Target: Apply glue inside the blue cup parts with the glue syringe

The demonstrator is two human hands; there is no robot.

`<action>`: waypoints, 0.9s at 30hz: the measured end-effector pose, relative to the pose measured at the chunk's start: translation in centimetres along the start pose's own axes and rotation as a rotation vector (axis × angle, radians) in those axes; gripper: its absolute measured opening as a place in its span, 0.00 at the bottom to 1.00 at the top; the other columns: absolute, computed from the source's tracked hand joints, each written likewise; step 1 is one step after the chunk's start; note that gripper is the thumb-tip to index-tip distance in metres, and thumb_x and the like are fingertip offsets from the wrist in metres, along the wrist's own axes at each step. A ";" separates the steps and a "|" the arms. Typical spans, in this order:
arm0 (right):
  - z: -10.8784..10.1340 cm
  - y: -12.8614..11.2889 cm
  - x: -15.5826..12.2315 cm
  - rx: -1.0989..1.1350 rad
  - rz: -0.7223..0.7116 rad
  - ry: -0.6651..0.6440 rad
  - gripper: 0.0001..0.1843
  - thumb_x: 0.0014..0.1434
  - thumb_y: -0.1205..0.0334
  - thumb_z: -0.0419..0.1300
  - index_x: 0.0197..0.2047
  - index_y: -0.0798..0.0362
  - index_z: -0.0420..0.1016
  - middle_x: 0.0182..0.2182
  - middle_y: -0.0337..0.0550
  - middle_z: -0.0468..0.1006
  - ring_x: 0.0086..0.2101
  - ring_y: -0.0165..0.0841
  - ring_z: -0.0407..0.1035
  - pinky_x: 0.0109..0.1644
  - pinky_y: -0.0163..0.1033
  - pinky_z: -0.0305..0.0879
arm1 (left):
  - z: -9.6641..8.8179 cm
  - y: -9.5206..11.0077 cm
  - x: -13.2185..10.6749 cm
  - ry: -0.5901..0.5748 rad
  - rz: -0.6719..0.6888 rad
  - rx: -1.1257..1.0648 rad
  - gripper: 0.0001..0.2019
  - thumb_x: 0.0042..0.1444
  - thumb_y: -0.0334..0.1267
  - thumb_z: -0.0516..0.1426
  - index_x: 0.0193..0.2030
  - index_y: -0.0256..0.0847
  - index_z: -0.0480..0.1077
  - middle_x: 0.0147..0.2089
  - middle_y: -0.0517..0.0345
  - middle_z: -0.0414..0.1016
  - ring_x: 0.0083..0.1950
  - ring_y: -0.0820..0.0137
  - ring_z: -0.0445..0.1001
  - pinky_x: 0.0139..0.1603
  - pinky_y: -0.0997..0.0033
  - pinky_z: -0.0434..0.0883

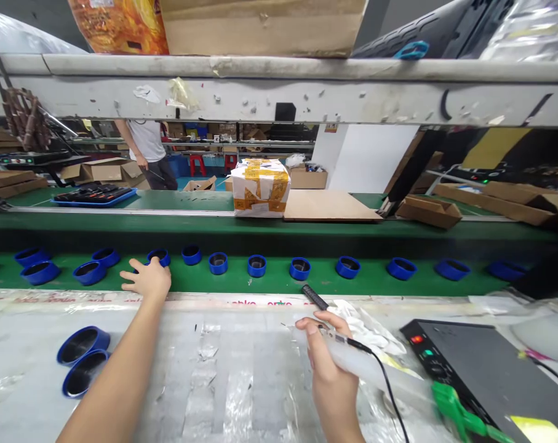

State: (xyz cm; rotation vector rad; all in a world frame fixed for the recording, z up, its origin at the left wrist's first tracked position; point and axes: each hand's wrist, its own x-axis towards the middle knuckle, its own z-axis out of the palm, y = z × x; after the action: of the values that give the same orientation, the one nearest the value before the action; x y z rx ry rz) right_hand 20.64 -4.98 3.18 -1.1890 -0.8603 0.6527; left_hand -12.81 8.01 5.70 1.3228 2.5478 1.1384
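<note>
My left hand [149, 280] reaches over the green conveyor belt, its fingers spread. Just behind it sits a blue round cup with a dark inside [157, 253], partly covered by the hand; whether they touch I cannot tell. My right hand [331, 369] is wrapped round a translucent dispensing syringe [380, 363] with a green end fitting [449, 400]. A black cable [384, 381] runs from a small metal part by my thumb. Beyond this hand lies a black-handled tool [314, 297], and a crumpled white cloth [366, 326] is close by.
Several blue cups, one a blue cup [256, 266], line the belt [232, 284]. Two blue cups [82, 344] stand on the table at left. A grey control box [486, 369] with lit lights sits right. A taped carton [261, 188] stands behind; a person [147, 151] is farther back.
</note>
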 end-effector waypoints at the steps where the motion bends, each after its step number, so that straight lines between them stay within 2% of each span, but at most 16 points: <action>1: 0.0 0.0 0.0 0.002 -0.007 -0.001 0.18 0.59 0.45 0.72 0.43 0.47 0.75 0.30 0.44 0.87 0.28 0.43 0.77 0.29 0.42 0.61 | -0.3 0.2 0.0 0.009 0.027 -0.005 0.20 0.73 0.43 0.64 0.68 0.39 0.73 0.68 0.44 0.76 0.63 0.53 0.80 0.62 0.44 0.80; 4: 0.0 -0.3 0.1 0.014 -0.027 -0.004 0.16 0.59 0.46 0.73 0.42 0.47 0.76 0.30 0.44 0.87 0.29 0.43 0.78 0.31 0.43 0.66 | -0.8 1.2 -0.5 0.019 0.152 -0.037 0.20 0.73 0.43 0.65 0.68 0.40 0.73 0.69 0.44 0.76 0.64 0.51 0.79 0.62 0.42 0.80; 7: 0.2 -0.5 0.0 0.034 -0.047 -0.014 0.15 0.61 0.49 0.72 0.42 0.47 0.76 0.30 0.43 0.87 0.30 0.43 0.79 0.33 0.44 0.69 | -0.3 2.4 -2.5 -0.049 0.331 -0.096 0.20 0.73 0.43 0.65 0.67 0.40 0.74 0.70 0.44 0.74 0.67 0.50 0.77 0.65 0.40 0.78; 10: 0.3 -0.6 -0.2 0.054 -0.075 -0.027 0.13 0.63 0.51 0.71 0.42 0.47 0.74 0.30 0.41 0.87 0.32 0.43 0.81 0.36 0.45 0.73 | 1.2 3.4 -6.8 -0.224 0.526 -0.194 0.13 0.70 0.38 0.66 0.59 0.38 0.78 0.71 0.44 0.74 0.70 0.50 0.74 0.69 0.39 0.75; 12: 0.4 -0.6 -0.3 0.063 -0.104 -0.048 0.12 0.63 0.52 0.70 0.40 0.46 0.72 0.30 0.40 0.87 0.32 0.43 0.82 0.37 0.47 0.75 | 2.1 3.8 -10.6 -0.398 0.654 -0.277 0.03 0.64 0.29 0.67 0.43 0.38 0.79 0.70 0.45 0.74 0.70 0.52 0.76 0.72 0.45 0.74; 14: 0.4 -0.4 -0.3 0.065 -0.138 -0.081 0.11 0.63 0.53 0.69 0.39 0.45 0.71 0.30 0.39 0.87 0.33 0.43 0.83 0.39 0.47 0.77 | 2.7 3.7 -14.1 -0.570 0.753 -0.363 0.08 0.56 0.25 0.67 0.36 0.41 0.76 0.70 0.47 0.76 0.71 0.53 0.77 0.72 0.51 0.75; 15: 0.3 -0.3 -0.3 0.060 -0.153 -0.099 0.11 0.63 0.54 0.69 0.39 0.45 0.71 0.30 0.39 0.87 0.33 0.43 0.84 0.40 0.48 0.78 | 2.9 3.5 -15.6 -0.648 0.785 -0.403 0.11 0.53 0.24 0.67 0.38 0.43 0.76 0.68 0.49 0.78 0.69 0.53 0.79 0.70 0.53 0.77; 17: 0.3 -0.1 -0.4 0.038 -0.174 -0.139 0.09 0.64 0.57 0.69 0.40 0.46 0.72 0.32 0.39 0.87 0.35 0.42 0.84 0.43 0.48 0.79 | 3.1 3.1 -17.6 -0.766 0.800 -0.470 0.21 0.50 0.23 0.67 0.49 0.47 0.77 0.64 0.51 0.83 0.66 0.54 0.83 0.67 0.55 0.80; 20: 0.3 0.0 -0.6 -0.010 -0.181 -0.215 0.07 0.64 0.60 0.70 0.40 0.46 0.75 0.33 0.39 0.88 0.35 0.40 0.85 0.44 0.46 0.81 | 3.3 2.5 -18.5 -0.846 0.736 -0.528 0.34 0.52 0.24 0.66 0.66 0.48 0.70 0.64 0.49 0.83 0.62 0.55 0.85 0.65 0.52 0.82; 24: 0.5 -0.1 -0.9 -0.055 -0.170 -0.279 0.06 0.66 0.60 0.70 0.41 0.46 0.76 0.35 0.38 0.89 0.37 0.38 0.86 0.46 0.43 0.81 | 3.6 2.4 -18.1 -0.899 0.689 -0.560 0.32 0.53 0.25 0.65 0.66 0.46 0.70 0.66 0.47 0.82 0.66 0.52 0.83 0.70 0.46 0.78; 27: 0.6 -0.1 -1.0 -0.076 -0.160 -0.289 0.06 0.67 0.59 0.69 0.42 0.45 0.76 0.36 0.38 0.89 0.39 0.37 0.86 0.48 0.43 0.81 | 3.6 2.4 -18.1 -0.917 0.683 -0.580 0.31 0.53 0.26 0.65 0.65 0.47 0.72 0.66 0.48 0.81 0.67 0.51 0.81 0.71 0.46 0.77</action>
State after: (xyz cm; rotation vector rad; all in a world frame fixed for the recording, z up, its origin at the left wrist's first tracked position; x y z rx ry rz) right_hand 19.58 -5.52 3.12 -1.0943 -1.2199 0.6745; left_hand 1.54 -2.15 -0.30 1.9384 1.0590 0.8813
